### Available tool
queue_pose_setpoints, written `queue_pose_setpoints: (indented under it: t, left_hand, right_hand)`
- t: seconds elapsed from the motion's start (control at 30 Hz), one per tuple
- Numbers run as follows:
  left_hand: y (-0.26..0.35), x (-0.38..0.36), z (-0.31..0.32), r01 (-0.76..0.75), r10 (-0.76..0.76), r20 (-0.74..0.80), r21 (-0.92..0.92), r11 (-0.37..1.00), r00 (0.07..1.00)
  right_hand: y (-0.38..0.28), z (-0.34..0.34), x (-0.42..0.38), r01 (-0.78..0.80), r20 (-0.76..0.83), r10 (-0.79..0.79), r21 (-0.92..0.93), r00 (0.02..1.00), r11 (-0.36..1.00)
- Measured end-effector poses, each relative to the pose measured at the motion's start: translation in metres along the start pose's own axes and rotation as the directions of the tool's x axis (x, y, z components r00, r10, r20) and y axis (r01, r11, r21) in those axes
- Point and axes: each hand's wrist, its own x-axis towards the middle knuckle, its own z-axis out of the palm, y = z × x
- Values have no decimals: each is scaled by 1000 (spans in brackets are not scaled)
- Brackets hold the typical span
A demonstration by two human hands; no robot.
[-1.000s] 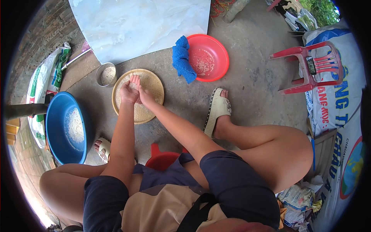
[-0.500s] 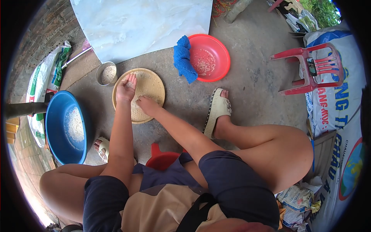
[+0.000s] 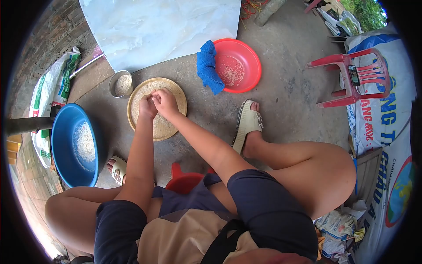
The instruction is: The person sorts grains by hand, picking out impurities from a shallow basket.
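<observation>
A round woven tray (image 3: pixel 179 92) lies on the ground with a layer of pale grains spread over it. Above its middle, my left hand (image 3: pixel 148 107) is cupped with its fingers curled, and what it holds is hidden. My right hand (image 3: pixel 165 102) meets it from the right, fingers bent together at the left hand's fingertips; anything between them is too small to make out. Just left of the tray stands a metal bowl (image 3: pixel 122 84) of pale grains.
Around the tray are a blue basin (image 3: pixel 66 147) and a red basin (image 3: pixel 248 66), both with grains, and a blue cloth (image 3: pixel 207 66) over the red rim. A marbled board (image 3: pixel 162 31), a red chair (image 3: pixel 340 79) and printed sacks (image 3: pixel 378 114) stand farther out.
My right hand has risen from the grains on the tray to my left hand. The left hand, open palm up before, has moved slightly toward me and curled its fingers.
</observation>
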Motion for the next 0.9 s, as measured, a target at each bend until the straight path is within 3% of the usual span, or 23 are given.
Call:
queue_pose_setpoints:
  t: [0.13, 0.2, 0.23, 0.3, 0.33, 0.4, 0.5, 0.9]
  left_hand:
    - [0, -6, 20, -4, 0, -73, -49, 999, 997]
    - [2, -9, 24, -54, 59, -159, 37, 998, 986]
    - [5, -6, 20, -54, 59, -158, 37, 998, 986]
    - [8, -4, 14, -73, 54, -233, -73, 995, 971]
    - [9, -4, 13, -72, 53, -235, -74, 995, 971]
    - [9, -5, 10, -78, 55, -293, -69, 995, 954]
    - [8, -8, 9, -63, 41, -316, -61, 996, 948]
    - [4, -12, 7, -56, 32, -355, -58, 997, 934]
  right_hand:
    - [0, -10, -14, 14, -77, -31, -213, 997, 977]
    - [8, -18, -28, 48, 73, -24, -345, 997, 937]
    - [13, -20, -36, 49, 73, -25, -345, 997, 937]
    - [18, -28, -48, 236, 317, -89, -463, 944, 854]
    - [19, -30, -51, 236, 318, -88, -463, 944, 854]
    - [23, -32, -55, 396, 427, -195, -457, 883, 797]
    - [35, -22, -50, 435, 474, -189, -486, 860, 758]
    - [39, -16, -47, 323, 439, -109, -450, 892, 832]
